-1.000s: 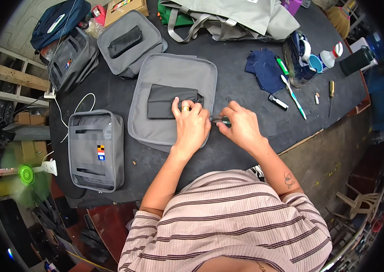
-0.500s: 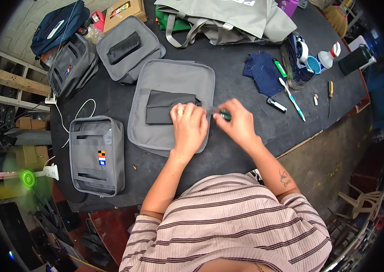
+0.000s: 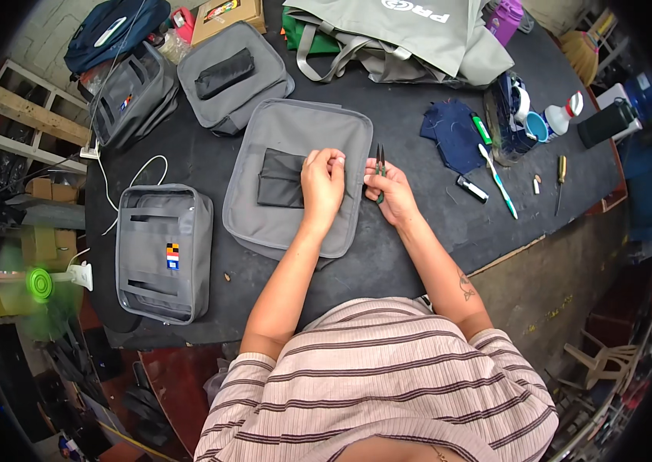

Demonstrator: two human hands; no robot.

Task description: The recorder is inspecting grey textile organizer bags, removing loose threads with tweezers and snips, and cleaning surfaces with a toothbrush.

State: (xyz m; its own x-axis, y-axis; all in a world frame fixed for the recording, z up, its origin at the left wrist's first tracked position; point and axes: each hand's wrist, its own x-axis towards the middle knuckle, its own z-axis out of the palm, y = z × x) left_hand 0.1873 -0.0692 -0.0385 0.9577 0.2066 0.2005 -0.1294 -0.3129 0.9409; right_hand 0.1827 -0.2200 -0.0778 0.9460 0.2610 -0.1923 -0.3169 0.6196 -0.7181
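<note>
A flat grey fabric bag (image 3: 307,123) lies on the dark table in front of me, with a folded black cloth piece (image 3: 280,181) on top of it. Over the right part of that cloth is my left hand (image 3: 323,189), its fingers curled and thumb tip against them; whatever they may pinch is too small to make out. My right hand (image 3: 395,196), just off the bag's right edge, grips small thread snips (image 3: 381,158) with green handles, their dark blades pointing away from me. The cloth's right end is hidden behind my left hand.
Left stands another grey bag (image 3: 158,258) with a coloured patch. More grey bags (image 3: 222,104) lie at the far left, and a large grey tote (image 3: 411,38) at the back. To the right are navy cloth (image 3: 449,142), a toothbrush (image 3: 501,185), a screwdriver (image 3: 561,173) and bottles (image 3: 561,114).
The snips have swung up and now point away from me in my right hand. My left hand has lifted and curled its fingers. The whole view has shifted slightly.
</note>
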